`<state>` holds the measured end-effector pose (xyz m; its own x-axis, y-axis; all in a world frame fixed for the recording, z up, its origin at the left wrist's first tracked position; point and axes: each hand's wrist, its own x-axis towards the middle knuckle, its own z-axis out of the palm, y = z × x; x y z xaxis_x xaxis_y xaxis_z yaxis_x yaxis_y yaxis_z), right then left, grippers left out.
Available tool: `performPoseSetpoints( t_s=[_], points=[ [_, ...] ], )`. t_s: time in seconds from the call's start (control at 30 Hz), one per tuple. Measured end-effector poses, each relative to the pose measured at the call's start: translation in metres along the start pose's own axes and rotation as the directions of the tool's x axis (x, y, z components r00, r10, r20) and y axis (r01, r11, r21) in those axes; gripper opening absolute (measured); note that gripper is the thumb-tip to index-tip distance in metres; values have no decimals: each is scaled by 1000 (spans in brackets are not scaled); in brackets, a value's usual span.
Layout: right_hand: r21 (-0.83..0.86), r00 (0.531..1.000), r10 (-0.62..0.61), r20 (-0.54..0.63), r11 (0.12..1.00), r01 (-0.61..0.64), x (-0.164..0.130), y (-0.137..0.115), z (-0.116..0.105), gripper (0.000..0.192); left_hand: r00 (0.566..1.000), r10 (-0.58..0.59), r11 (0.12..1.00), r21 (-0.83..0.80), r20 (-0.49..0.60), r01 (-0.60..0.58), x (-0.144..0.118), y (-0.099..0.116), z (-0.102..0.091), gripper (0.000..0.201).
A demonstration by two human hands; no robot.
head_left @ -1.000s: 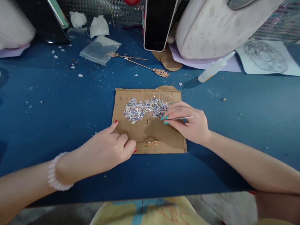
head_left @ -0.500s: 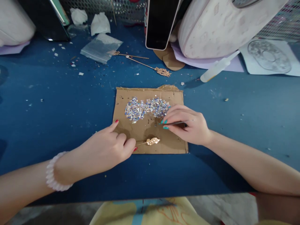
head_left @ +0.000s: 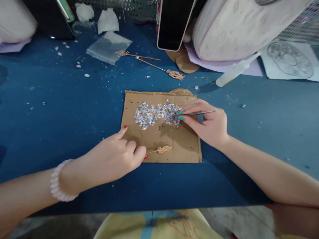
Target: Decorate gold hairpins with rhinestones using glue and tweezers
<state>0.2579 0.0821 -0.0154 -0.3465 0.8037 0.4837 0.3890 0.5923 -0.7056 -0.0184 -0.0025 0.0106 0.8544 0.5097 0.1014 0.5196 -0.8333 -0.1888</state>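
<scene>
Sequin pile [head_left: 157, 114] lies on cardboard [head_left: 184, 146], hairpin [head_left: 161, 149] before it, phone [head_left: 174, 23] behind.

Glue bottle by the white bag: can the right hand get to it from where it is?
Probably yes. The glue bottle lies beyond the right hand across bare blue table, but that hand already holds tweezers.

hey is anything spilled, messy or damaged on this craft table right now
Small white and coloured scraps are scattered loose over the blue table at the far left. The cardboard sheet has little punctures and dark stains. The sequin pile sits contained on it, though a few sequins lie loose just below it.
</scene>
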Motion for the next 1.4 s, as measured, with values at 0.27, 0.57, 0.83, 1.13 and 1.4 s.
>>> performPoseSetpoints(
  t_s=[0.27, 0.57, 0.83, 1.13, 1.4],
  points=[
    [-48, 1000, 6, 9, 999, -6, 3, 2, 3, 6, 1000, -3, 1000, 7, 2, 3, -1, 1, 1, 25],
    [-83, 1000, 1, 16, 997, 1, 2, 0, 3, 7, 1000, -6, 1000, 7, -25, 6, 1, 0, 0, 25],
    [-84, 1000, 10, 22, 996, -9, 4, -1, 4, 8, 1000, -8, 1000, 0, -24, 8, 0, 1, 1, 26],
    [-81, 1000, 5, 18, 997, -4, 5, -3, 4, 8, 999, -17, 1000, -7, -35, 17, 1, 1, 2, 29],
    [-75, 1000, 14, 6, 997, -14, 4, -2, 3, 8, 999, -19, 1000, 0, -28, 19, 1, 1, 3, 28]
  ],
)
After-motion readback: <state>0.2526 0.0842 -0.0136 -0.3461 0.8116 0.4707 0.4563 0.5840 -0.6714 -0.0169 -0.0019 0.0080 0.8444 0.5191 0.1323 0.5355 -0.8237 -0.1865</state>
